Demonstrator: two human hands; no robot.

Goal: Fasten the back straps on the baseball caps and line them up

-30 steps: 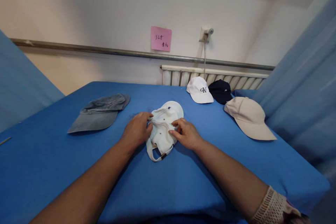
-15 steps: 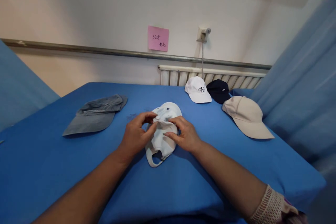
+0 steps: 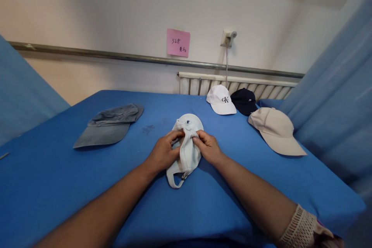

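Note:
A pale baseball cap (image 3: pixel 190 153) lies on the blue-covered table in front of me, its brim pointing away and its back strap opening toward me. My left hand (image 3: pixel 167 150) pinches the crown fabric from the left, thumb and fingers closed on it. From the right, my right hand (image 3: pixel 209 147) grips the same crown, thumb against fingers. Between them the cloth is drawn up into a raised fold. A small dark emblem shows near the brim. The fingertips are partly hidden by the fabric.
A crumpled grey cap (image 3: pixel 109 128) lies to the left. At the back right are a white cap (image 3: pixel 219 99) with dark letters, a navy cap (image 3: pixel 243 100) and a beige cap (image 3: pixel 274 128). A radiator (image 3: pixel 203 84) and blue curtains (image 3: pixel 334 97) border the blue table (image 3: pixel 72 186).
Both hands have closed on the cap's crown, which was flatter and is now gathered into an upright fold. The view has shifted slightly.

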